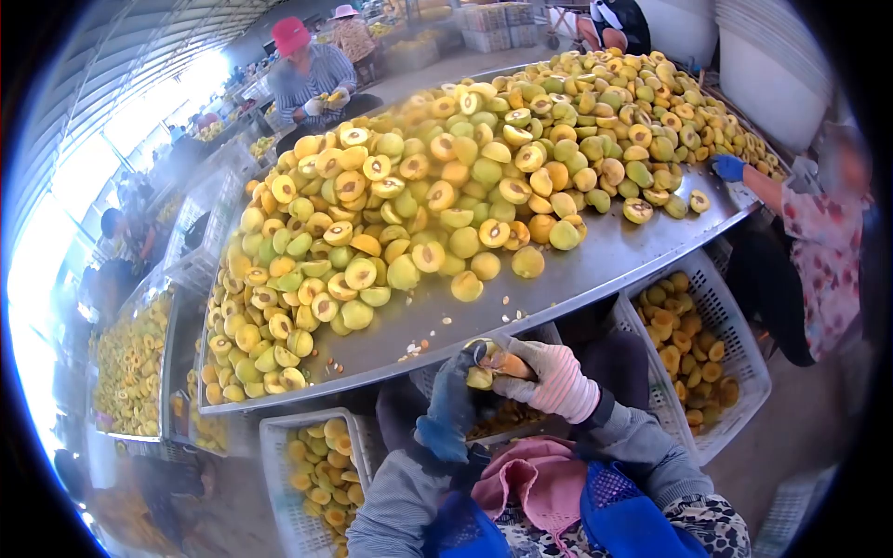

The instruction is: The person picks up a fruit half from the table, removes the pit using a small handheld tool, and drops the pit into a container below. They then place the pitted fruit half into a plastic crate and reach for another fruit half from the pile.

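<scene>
Blue-gloved left hand [446, 402] closes around yellow-green fruit [479, 378], above lap, beside near edge of metal table [558, 296]. Pale-gloved right hand [558, 379] grips apparent brown handle [512, 365]; tip hidden. Best judged: fruit braced firmly, strokes short, fingertips clear.

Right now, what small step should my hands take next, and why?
Probably tilt the fruit slightly toward the camera with the left hand: fingers and the brown handle-like piece in the right hand crowd it, hiding its centre, whereas cut halves on the table show brown centres.
</scene>
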The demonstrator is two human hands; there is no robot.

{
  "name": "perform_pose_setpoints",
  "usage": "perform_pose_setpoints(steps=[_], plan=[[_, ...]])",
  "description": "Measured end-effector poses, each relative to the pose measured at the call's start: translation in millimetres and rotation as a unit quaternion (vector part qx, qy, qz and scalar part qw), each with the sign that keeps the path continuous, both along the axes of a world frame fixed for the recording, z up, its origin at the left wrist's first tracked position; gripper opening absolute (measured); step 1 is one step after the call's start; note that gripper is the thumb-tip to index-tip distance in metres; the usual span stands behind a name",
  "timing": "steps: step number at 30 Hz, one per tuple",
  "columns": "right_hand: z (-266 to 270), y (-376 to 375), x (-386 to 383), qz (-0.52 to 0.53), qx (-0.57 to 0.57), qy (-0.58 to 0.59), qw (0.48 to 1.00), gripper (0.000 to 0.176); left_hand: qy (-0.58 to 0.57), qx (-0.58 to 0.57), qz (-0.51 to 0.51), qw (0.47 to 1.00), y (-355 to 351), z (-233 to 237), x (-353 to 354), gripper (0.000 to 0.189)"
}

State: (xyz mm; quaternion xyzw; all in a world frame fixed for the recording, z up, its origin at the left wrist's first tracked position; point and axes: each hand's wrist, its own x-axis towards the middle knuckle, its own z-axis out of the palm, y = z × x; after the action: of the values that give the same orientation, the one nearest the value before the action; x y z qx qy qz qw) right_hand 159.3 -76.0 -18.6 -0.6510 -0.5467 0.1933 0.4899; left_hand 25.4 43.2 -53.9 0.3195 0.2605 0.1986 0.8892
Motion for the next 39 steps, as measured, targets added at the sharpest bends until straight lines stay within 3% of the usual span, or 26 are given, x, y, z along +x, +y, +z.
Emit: perform_pose_setpoints(steps=[2,5,8,11,12,15,17,19,22,24,28,31,37,39], plan=[[-3.3,-2.4,-4.9,0.001,0.003,0.035,0.999,0.045,-0.018,0.119,0.009,0.993,-10.8,-1.4,0.1,0.032],[-18.0,0.0,-6.7,-0.038,0.036,0.106,0.993,0.034,-0.006,0.143,0.036,0.989,-24.5,-1.5,4.4,0.031],[-18.4,7.6,-9.3,-0.101,0.071,0.196,0.973,0.027,0.027,0.303,0.071,0.950,-31.2,-5.3,7.7,0.032],[-7.2,7.5,11.3,-0.127,0.050,0.435,0.890,0.025,0.031,0.220,0.067,0.973,-45.3,31.1,7.8,0.033],[-15.1,4.5,16.9,-0.120,0.075,0.372,0.917,0.024,0.007,0.184,0.067,0.981,-38.7,25.0,5.8,0.029],[-12.3,-15.2,13.5,-0.095,0.032,0.291,0.951,0.039,0.035,0.484,0.115,0.867,-11.7,-18.9,1.4,0.024],[-20.0,-29.7,1.4,-0.055,0.027,0.146,0.987,0.050,0.072,0.487,0.128,0.861,-8.6,-15.8,-0.7,0.022],[-28.0,-40.6,-10.6,-0.052,-0.043,-0.021,0.998,0.060,0.103,0.575,0.138,0.799,-11.1,-7.0,-2.4,0.022],[-27.7,-43.8,-20.5,-0.046,-0.091,-0.045,0.994,0.063,0.116,0.609,0.101,0.778,-22.7,24.6,-0.2,0.021],[-32.4,-41.8,-21.5,-0.058,-0.077,-0.062,0.993,0.064,0.110,0.604,0.118,0.781,-21.8,9.5,-2.3,0.024],[-22.3,-39.8,-19.8,-0.053,-0.133,-0.096,0.985,0.055,0.112,0.537,0.125,0.827,-34.5,9.9,0.3,0.031],[-35.5,-38.0,-17.6,-0.027,-0.148,-0.075,0.986,0.049,0.161,0.617,0.169,0.751,-45.1,25.6,3.6,0.032],[-44.4,-36.1,-16.3,0.022,-0.153,-0.043,0.987,0.044,0.160,0.601,0.162,0.767,-44.9,20.8,6.2,0.043],[-49.5,-36.8,-16.1,0.029,-0.147,-0.031,0.988,0.044,0.161,0.625,0.152,0.748,-43.6,21.6,5.2,0.045]])
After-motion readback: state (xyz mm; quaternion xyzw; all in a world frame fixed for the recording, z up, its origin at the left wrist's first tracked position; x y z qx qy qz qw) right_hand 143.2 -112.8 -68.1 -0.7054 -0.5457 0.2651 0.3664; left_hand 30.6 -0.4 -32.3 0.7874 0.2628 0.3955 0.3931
